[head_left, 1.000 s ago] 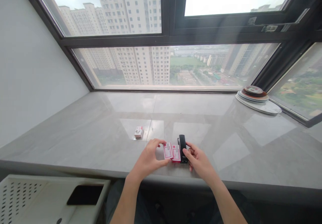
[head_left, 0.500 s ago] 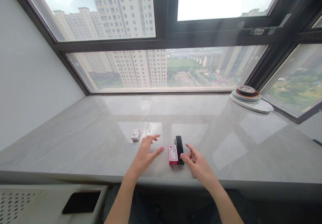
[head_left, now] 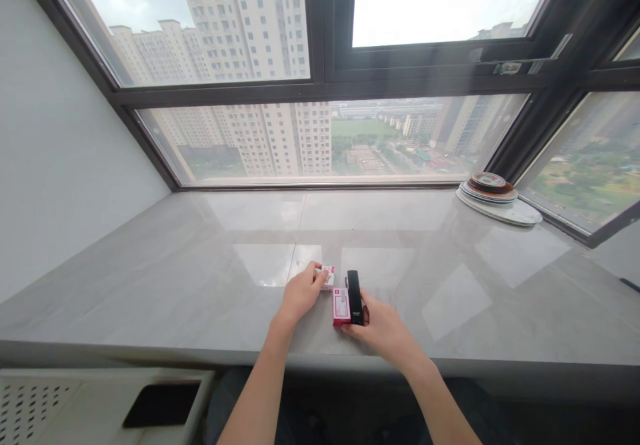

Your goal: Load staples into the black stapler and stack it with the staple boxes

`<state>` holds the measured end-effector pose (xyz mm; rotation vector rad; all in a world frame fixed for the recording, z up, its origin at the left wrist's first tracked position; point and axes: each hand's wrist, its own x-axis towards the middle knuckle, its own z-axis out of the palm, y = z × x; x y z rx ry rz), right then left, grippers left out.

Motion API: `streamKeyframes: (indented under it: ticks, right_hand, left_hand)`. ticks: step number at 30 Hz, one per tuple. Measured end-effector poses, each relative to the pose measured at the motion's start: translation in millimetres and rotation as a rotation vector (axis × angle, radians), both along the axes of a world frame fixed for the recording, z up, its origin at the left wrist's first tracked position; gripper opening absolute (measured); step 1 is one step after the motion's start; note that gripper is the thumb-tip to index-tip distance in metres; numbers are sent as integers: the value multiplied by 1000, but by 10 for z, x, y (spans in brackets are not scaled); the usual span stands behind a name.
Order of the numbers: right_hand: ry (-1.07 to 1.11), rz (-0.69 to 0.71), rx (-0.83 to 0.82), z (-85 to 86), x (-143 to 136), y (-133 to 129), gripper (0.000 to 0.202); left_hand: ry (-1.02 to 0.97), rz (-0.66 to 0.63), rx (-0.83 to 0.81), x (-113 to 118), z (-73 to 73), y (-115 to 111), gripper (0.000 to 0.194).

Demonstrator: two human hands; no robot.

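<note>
A small white and pink box (head_left: 329, 277) is between the thumb and fingers of my left hand (head_left: 301, 292), just behind and left of the stapler. The black stapler (head_left: 355, 298) lies lengthwise on the grey counter. Against its left side rests a larger pink and white box (head_left: 341, 306). My right hand (head_left: 383, 328) wraps round the stapler's right side, its thumb at the near end of the pink box; some of its fingers are hidden behind the stapler.
A stack of plates (head_left: 493, 195) stands at the back right of the counter (head_left: 175, 278), by the window. Below the counter's front edge at the left is a white perforated unit (head_left: 95, 412) with a dark opening.
My left hand has taken hold of the small box, which is now further right, near the stapler. My right hand has closed round the stapler and the pink box, which have shifted slightly left.
</note>
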<state>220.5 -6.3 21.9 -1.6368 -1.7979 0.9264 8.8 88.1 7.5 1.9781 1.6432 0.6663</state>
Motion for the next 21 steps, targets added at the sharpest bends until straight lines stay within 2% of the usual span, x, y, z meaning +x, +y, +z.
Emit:
streamKeyframes:
  ticks: [4,10,13,17,21]
  right_hand:
    - [16,27,19,-39,-11,38,60]
    - [44,67,18,-39,20,65,58]
    - [82,81,20,-14,148,85,54]
    - [134,49,-6,16,578,134,47]
    - [132,-127,-20,53,1242,167,38]
  left_hand:
    - [-6,-32,-6,228,3,-122,42]
    - [49,30,-35,358,9,-275,43]
    - [74,50,-55,522,0,-285,44]
    - [75,26,-96,1015,6,-194,46]
    - [37,-64,-136,1799,60,-70,47]
